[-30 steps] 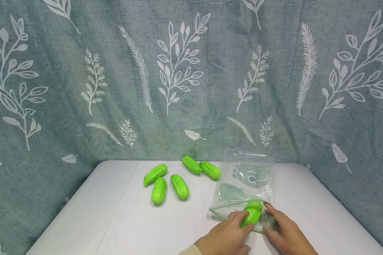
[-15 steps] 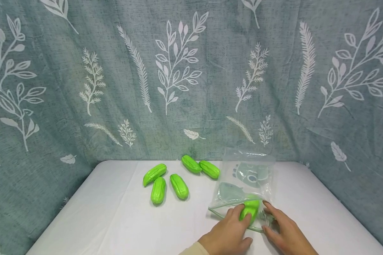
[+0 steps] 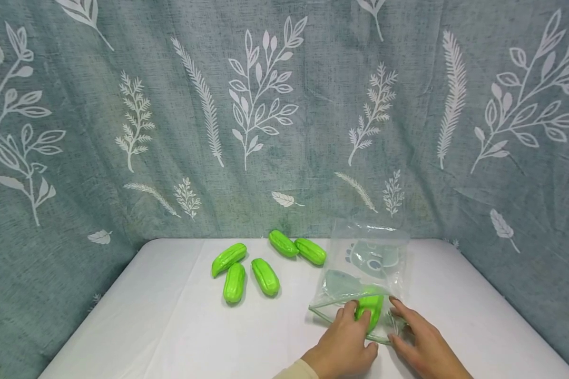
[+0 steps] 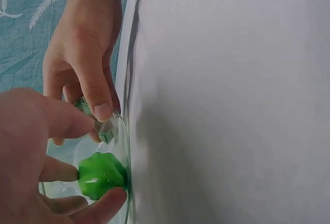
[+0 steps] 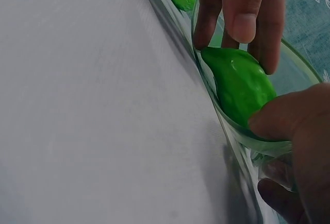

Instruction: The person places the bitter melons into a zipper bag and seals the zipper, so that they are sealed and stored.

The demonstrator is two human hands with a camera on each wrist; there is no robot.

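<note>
A clear plastic zip bag [image 3: 332,287] with a green rim and a grey-green cartoon print lies on the right of the table, mouth facing me and gaping. One bright green, ribbed, cucumber-shaped vegetable [image 3: 371,308] is partly inside that mouth. Fingertips of my left hand [image 3: 343,339] lie on both sides of its near end, reaching in at the opening. My right hand [image 3: 422,339] pinches the bag's right edge, thumb inside and other fingers outside. In the right wrist view the right thumb [image 5: 278,116] comes up against the vegetable [image 5: 237,82].
Several like green vegetables lie farther back: a group of three left of centre, one of them being the vegetable [image 3: 265,276], and a pair behind, including the vegetable [image 3: 310,251]. A leaf-patterned curtain [image 3: 284,131] hangs around the white table [image 3: 180,326].
My left hand and the green vegetable have moved a little forward and left, deeper into the bag's mouth. My right hand keeps its hold on the bag edge.
</note>
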